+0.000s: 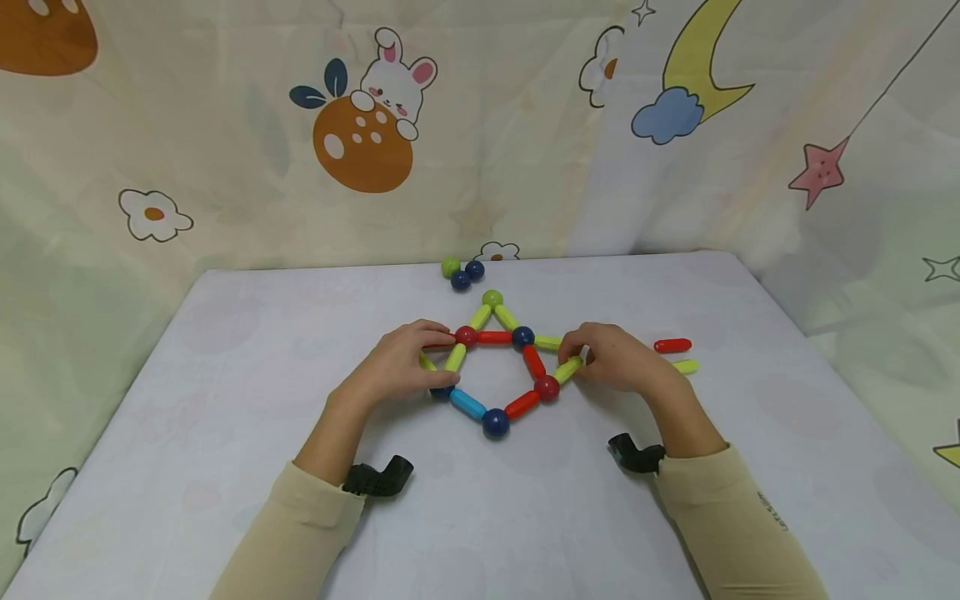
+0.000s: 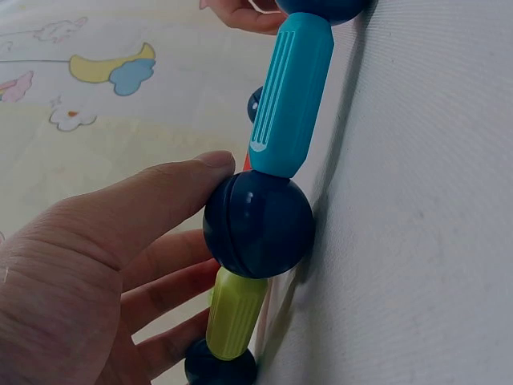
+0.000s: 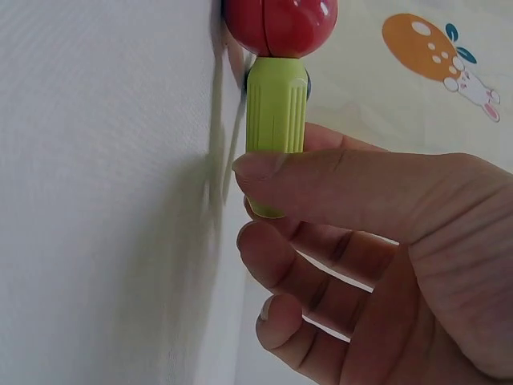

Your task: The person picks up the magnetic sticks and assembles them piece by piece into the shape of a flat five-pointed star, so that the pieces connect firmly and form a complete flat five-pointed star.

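A flat frame of magnetic rods and balls lies on the table, with a dark blue ball at its near corner and a green ball at its far tip. My left hand holds the frame's left side, thumb against a dark blue ball and fingers reaching behind it. A light blue rod runs from that ball. With thumb and index finger, my right hand pinches a yellow-green rod, whose other end meets a red ball. Its remaining fingers curl loosely below.
Behind the frame sit a loose green ball and two dark blue balls. To the right of my right hand lie a red rod and a yellow-green rod. A patterned curtain hangs behind the white table.
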`<action>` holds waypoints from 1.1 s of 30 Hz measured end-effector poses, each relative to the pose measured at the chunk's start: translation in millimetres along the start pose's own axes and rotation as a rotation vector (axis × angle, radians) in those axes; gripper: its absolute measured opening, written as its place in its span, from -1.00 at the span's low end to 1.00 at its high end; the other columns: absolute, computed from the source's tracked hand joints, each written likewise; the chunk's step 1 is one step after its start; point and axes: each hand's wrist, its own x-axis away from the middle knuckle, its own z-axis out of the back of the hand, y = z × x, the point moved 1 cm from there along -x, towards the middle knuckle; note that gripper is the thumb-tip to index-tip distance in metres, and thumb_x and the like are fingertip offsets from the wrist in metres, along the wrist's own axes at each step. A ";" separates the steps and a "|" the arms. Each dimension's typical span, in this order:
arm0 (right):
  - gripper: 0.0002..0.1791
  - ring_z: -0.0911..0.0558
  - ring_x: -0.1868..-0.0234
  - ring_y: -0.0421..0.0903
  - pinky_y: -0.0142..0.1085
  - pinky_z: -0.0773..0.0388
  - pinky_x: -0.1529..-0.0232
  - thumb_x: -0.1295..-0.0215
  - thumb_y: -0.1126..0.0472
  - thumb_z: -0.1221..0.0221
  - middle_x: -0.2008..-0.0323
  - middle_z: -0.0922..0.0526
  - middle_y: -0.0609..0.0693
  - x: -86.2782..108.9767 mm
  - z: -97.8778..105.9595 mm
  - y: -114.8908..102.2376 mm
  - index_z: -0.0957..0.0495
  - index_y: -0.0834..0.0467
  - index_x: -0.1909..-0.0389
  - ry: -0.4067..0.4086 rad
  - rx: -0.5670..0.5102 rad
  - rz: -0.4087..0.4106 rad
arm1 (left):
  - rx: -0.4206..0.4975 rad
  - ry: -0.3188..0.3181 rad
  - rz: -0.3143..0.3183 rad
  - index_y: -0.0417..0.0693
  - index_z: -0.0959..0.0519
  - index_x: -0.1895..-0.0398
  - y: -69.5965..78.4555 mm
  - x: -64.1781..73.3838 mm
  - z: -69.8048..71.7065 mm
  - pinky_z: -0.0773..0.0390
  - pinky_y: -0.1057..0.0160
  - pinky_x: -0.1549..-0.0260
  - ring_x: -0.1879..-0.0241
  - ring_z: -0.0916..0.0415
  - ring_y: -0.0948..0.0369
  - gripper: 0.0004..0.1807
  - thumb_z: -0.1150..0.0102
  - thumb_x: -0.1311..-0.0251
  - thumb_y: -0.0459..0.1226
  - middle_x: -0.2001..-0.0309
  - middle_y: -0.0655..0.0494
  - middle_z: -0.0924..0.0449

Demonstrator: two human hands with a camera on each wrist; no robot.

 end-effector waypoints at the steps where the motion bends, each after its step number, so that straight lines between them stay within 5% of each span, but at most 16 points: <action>1: -0.77 -0.59 0.05 0.05 -0.06 -0.65 -0.04 -0.28 0.40 -0.31 0.04 -0.68 0.06 -0.7 -0.2 -0.4 -0.72 0.02 0.16 0.002 0.005 0.001 | -0.001 0.000 0.001 -0.02 -0.62 -0.30 -0.5 0.3 0.2 -0.39 -0.18 -0.39 -0.45 -0.34 -0.02 -0.35 -0.42 -0.15 0.03 -0.40 0.03 -0.48; 13: -0.64 -0.62 0.05 0.06 -0.16 -0.67 0.09 -0.32 0.27 -0.30 -0.02 -0.65 0.09 0.7 11.9 -3.4 -0.65 0.00 -0.12 0.000 -0.037 -0.053 | -0.002 0.002 0.016 0.00 -0.61 -0.31 -1.2 3.7 4.7 -0.42 -0.17 -0.38 -0.44 -0.34 -0.02 -0.37 -0.40 -0.19 0.02 -0.40 0.03 -0.48; 18: -0.64 -0.61 0.01 0.08 -0.16 -0.66 0.12 -0.41 0.18 -0.26 -0.03 -0.67 0.11 -2.9 18.2 -9.1 -0.62 0.08 -0.20 0.079 -0.065 -0.001 | 0.026 0.037 0.047 0.02 -0.60 -0.31 -3.9 3.0 4.8 -0.44 -0.16 -0.37 -0.42 -0.37 -0.02 -0.43 -0.33 -0.29 0.00 -0.37 0.02 -0.50; 24: -0.64 -0.62 -0.09 0.12 -0.01 -0.65 -0.06 -0.46 0.18 -0.22 -0.08 -0.68 0.12 -22.3 23.8 -27.2 -0.61 0.15 -0.21 0.170 -0.083 0.077 | 0.099 0.084 0.095 0.01 -0.57 -0.34 -15.7 6.4 8.3 -0.44 -0.14 -0.38 -0.39 -0.41 -0.04 -0.45 -0.30 -0.33 -0.03 -0.35 -0.02 -0.53; 33: -0.64 -0.61 -0.15 0.16 0.04 -0.63 -0.15 -0.49 0.09 -0.18 -0.10 -0.66 0.15 -55.5 28.9 -52.3 -0.59 0.12 -0.21 0.200 -0.163 0.093 | 0.173 0.125 0.134 0.01 -0.57 -0.33 -33.0 9.9 12.4 -0.39 -0.18 -0.41 -0.44 -0.37 -0.07 -0.51 -0.23 -0.38 -0.08 -0.38 -0.03 -0.51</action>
